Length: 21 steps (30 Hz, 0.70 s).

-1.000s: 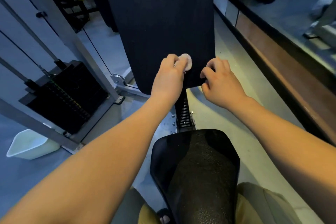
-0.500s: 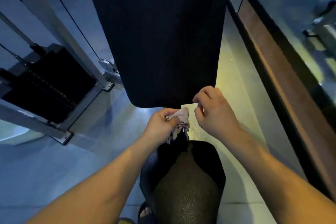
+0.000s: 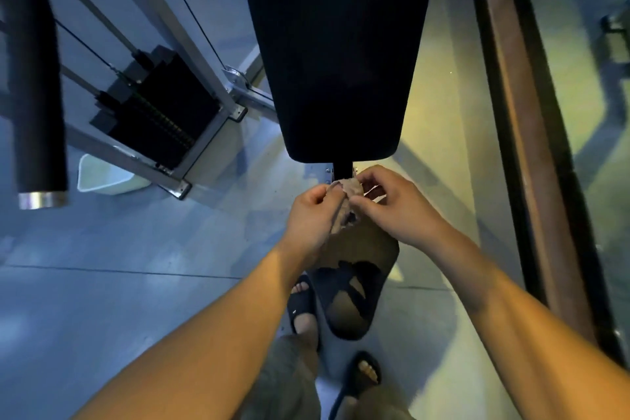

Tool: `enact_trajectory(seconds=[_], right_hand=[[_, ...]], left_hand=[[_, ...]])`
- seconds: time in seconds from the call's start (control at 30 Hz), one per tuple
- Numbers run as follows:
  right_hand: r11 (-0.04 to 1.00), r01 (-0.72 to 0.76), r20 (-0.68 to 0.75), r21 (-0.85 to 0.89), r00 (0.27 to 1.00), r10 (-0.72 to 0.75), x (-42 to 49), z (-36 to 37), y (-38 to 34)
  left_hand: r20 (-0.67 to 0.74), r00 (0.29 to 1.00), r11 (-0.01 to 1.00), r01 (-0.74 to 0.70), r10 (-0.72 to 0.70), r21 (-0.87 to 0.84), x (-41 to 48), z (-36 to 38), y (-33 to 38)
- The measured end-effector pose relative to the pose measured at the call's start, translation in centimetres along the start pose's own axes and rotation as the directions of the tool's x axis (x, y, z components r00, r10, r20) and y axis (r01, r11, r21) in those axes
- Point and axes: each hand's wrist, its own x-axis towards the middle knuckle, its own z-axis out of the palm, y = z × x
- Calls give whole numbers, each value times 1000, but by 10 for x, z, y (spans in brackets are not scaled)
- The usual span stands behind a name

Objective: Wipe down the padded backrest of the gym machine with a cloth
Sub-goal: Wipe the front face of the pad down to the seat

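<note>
cloth (image 3: 346,204) off the backrest (image 3: 341,61), now below it between left hand (image 3: 315,220) and right hand (image 3: 392,206)

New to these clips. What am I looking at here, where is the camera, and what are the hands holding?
The picture comes from a camera worn on a person's head, looking down past their arms. There is no robot: two bare hands do the work. The tall dark pad at the top is the backrest of a gym machine. Below it is the seat, partly hidden by the hands. The left hand holds a small crumpled cloth, and the right hand pinches its upper end. The cloth is just below the backrest and does not touch it. On the left are the weight stack and a pale bin on the floor. The person's sandals show near the bottom.
</note>
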Motion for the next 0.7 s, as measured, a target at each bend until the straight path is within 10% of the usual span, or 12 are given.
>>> enact_trajectory(seconds=[0.53,0.7], right_hand=[[996,33,-106,87,994,-23,-129,-99,-263],[999,15,131,37,991,-20,-137,-107,-321]], left_hand=[[-48,906,821,-357,420,446,-208,-76,227],[-31,909,763,-330,416,555,-246,-124,282]])
